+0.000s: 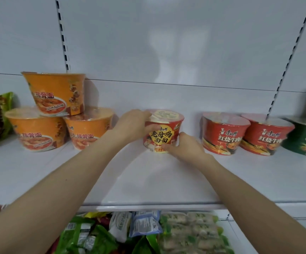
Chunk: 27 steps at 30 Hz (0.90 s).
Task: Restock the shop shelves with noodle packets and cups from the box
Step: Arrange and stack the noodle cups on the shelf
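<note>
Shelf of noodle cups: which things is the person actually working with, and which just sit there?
In the job: red-and-yellow cup, left hand, right hand, white shelf.
Just sitting: orange cups, red cups, green cup, packets below.

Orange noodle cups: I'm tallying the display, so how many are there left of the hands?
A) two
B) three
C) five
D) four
B: one orange noodle cup and another stand on the shelf, with a third stacked on top.
</note>
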{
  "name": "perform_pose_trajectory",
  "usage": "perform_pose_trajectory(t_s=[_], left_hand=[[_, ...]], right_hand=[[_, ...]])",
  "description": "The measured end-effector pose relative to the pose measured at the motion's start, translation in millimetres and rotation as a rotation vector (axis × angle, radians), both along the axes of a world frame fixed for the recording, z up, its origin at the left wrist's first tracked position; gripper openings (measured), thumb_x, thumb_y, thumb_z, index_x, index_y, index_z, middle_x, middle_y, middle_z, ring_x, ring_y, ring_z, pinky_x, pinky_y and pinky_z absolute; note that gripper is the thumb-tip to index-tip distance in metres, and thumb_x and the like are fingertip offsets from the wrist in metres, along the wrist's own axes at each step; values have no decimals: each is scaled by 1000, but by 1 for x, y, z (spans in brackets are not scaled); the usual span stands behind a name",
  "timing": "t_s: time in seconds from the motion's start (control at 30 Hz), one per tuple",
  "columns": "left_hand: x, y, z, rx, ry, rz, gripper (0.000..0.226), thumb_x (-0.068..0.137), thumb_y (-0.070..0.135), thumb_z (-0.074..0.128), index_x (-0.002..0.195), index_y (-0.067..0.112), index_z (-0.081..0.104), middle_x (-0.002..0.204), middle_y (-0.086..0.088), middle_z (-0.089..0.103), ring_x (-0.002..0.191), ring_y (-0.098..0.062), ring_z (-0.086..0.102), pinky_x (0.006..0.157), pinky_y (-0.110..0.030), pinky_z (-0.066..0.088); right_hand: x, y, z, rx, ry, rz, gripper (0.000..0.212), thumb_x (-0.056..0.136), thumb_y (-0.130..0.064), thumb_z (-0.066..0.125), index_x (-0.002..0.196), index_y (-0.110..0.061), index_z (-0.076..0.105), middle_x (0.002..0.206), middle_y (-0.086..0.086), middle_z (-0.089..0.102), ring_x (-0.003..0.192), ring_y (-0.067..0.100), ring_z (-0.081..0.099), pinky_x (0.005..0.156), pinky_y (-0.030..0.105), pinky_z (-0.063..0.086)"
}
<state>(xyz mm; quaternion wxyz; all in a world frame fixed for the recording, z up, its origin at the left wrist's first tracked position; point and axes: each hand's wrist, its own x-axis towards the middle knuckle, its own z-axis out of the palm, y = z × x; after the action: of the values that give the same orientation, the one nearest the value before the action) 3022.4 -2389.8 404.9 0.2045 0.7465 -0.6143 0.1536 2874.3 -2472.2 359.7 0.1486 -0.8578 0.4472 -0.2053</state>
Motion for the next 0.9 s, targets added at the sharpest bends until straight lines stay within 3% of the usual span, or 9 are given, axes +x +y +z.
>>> perform_pose_trajectory(t_s=[0.1, 0.27, 0.37, 0.5, 0.67, 0.8, 0.9], left_hand=[[2, -9, -1, -30, 25, -31, 41, 89, 42, 54, 103, 4, 64, 103, -14, 65, 98, -28, 57, 74, -32, 40], [1, -12, -3, -46, -23, -16, 42, 89, 42, 53, 109, 7, 63, 106, -13, 66, 98, -27, 57, 77, -34, 44], [-6, -6, -4, -57, -82, 34, 46, 91, 45, 49, 121, 11, 55, 115, -12, 61, 104, -28, 56, 81, -35, 43], [-6, 25, -1, -228, -114, 72, 52, 92, 47, 44, 126, 9, 51, 122, -12, 58, 110, -29, 53, 88, -38, 40], [19, 88, -1, -389, -151, 90, 48, 92, 45, 43, 114, 6, 62, 102, -15, 66, 92, -33, 60, 72, -39, 47], [54, 139, -8, -332, -194, 160, 48, 87, 46, 39, 93, 8, 69, 83, -10, 68, 74, -30, 62, 57, -36, 47], [93, 171, -10, -334, -172, 245, 49, 87, 48, 38, 90, 8, 67, 80, -10, 66, 74, -30, 60, 56, -32, 40]], right_hand=[[5, -10, -2, 35, -20, 31, 62, 79, -53, 63, 126, -15, 47, 122, 2, 61, 109, 23, 58, 81, 32, 48], [7, -17, -8, 46, -53, 57, 61, 79, -54, 63, 125, -16, 47, 122, 1, 62, 108, 22, 59, 85, 36, 51], [6, -14, -9, -10, 9, 55, 57, 81, -58, 56, 121, -17, 51, 115, 1, 64, 103, 22, 61, 80, 34, 51], [2, 4, -5, -219, 133, 59, 46, 86, -56, 48, 112, -19, 57, 107, 1, 67, 97, 25, 62, 73, 31, 48], [12, 52, 10, -373, 164, 160, 39, 94, -49, 39, 76, -16, 51, 79, 1, 58, 79, 26, 54, 58, 28, 34], [44, 87, 15, -396, 123, 293, 38, 94, -46, 41, 102, -15, 61, 100, 3, 67, 97, 25, 59, 74, 32, 44], [74, 111, 13, -431, 96, 349, 40, 94, -48, 42, 107, -17, 62, 103, 2, 68, 100, 25, 60, 74, 31, 43]])
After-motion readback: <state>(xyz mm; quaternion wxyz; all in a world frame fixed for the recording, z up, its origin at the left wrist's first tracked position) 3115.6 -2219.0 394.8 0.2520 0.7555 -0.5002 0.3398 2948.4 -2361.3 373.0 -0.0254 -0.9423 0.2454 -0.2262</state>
